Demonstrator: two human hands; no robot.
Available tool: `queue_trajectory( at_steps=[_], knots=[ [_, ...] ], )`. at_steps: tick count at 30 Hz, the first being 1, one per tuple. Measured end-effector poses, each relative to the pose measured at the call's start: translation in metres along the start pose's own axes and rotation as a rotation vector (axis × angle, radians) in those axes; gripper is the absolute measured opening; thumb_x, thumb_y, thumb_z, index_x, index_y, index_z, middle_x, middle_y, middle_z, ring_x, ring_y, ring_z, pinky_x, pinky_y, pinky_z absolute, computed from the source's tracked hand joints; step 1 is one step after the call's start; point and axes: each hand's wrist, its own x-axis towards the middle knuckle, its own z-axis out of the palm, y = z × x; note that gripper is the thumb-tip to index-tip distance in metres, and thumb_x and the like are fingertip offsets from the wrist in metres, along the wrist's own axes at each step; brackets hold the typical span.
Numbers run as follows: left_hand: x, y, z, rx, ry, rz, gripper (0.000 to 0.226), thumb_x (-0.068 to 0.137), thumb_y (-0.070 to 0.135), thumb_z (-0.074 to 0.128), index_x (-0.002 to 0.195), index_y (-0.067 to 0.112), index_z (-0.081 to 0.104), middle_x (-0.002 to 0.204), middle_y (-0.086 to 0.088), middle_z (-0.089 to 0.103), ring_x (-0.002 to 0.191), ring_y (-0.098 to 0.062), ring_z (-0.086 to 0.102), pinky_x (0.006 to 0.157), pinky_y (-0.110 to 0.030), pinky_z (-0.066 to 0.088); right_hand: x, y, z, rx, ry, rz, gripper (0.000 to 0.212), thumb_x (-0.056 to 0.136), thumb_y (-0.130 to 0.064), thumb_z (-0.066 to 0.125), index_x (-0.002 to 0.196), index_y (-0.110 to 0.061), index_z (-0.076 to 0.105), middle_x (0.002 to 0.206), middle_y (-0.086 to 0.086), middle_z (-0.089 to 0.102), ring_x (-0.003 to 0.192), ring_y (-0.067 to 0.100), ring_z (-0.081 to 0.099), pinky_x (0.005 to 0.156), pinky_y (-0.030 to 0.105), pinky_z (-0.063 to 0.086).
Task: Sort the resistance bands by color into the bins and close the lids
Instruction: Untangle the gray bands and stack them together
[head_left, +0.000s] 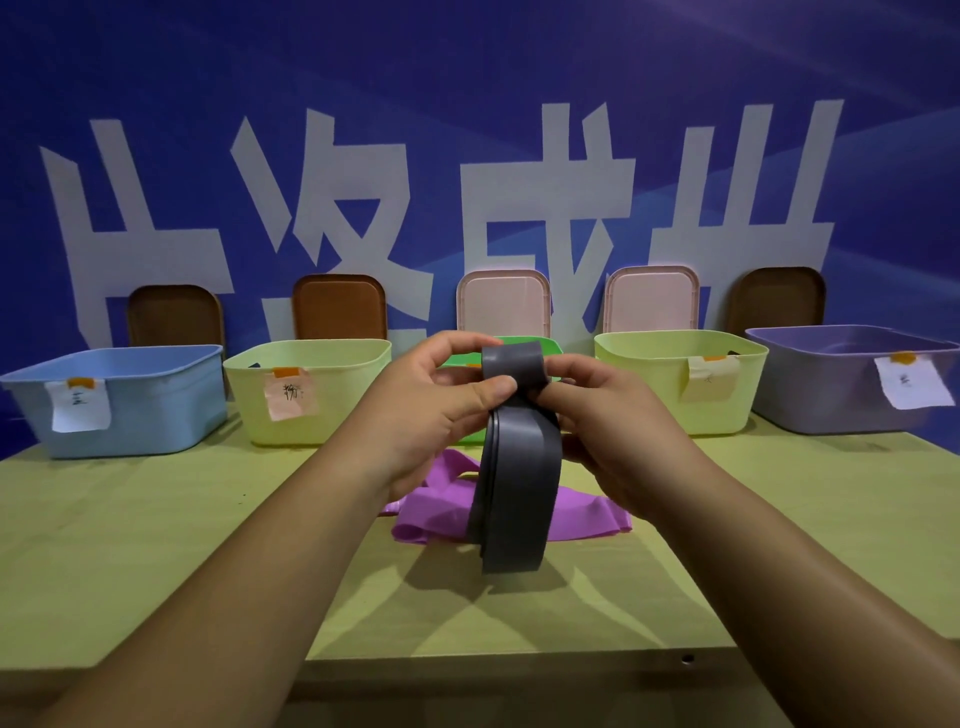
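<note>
The grey band (519, 493) hangs folded in several layers in mid-air above the counter (156, 545), in front of the middle of the row of bins. Its upper fold is caught between both hands and its lower loop dangles free, clear of the counter. The left hand (441, 405) grips the top of the band: the thumb presses flat on the front face and the fingers curl over the fold from behind. The right hand (613, 421) pinches the same fold from the other side, its fingertips nearly meeting the left thumb. Both forearms reach in from the lower corners and converge at the band, wrists raised.

Beneath the hanging loop a purple band (587, 514) lies crumpled on the counter. Behind the hands stands the green bin (524, 343), mostly hidden. To its left are a yellow-green bin (353, 395) and a blue bin (156, 405); to its right a second yellow-green bin (654, 395) and a lavender bin (821, 395). All five are uncovered, and four carry taped paper labels. Three brown lids (338, 306) and two pink lids (503, 306) lean upright against the blue wall (467, 62) behind them.
</note>
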Motion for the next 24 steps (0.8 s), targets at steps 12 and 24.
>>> queue_trajectory(
  at_steps=[12,24],
  knots=[
    [-0.003,0.003,0.001,0.29,0.079,0.15,0.047,0.087,0.008,0.087,0.123,0.034,0.07,0.114,0.008,0.08,0.105,-0.012,0.078,0.091,-0.041,0.066,-0.005,-0.009,-0.006,0.021,-0.175,-0.013,0.027,0.109,-0.021,0.063,0.133,-0.021,0.074,0.121,0.014,0.079,0.114,0.028,0.077,0.105,0.048,0.061],
    [-0.012,-0.014,0.021,0.412,0.146,0.172,0.023,0.102,0.039,0.07,0.125,0.035,0.076,0.103,0.02,0.08,0.1,0.002,0.074,0.093,-0.034,0.064,0.0,-0.009,-0.001,0.036,0.0,-0.227,0.02,0.104,-0.029,0.07,0.123,-0.034,0.074,0.112,-0.005,0.082,0.108,0.013,0.078,0.092,0.033,0.065]
  ],
)
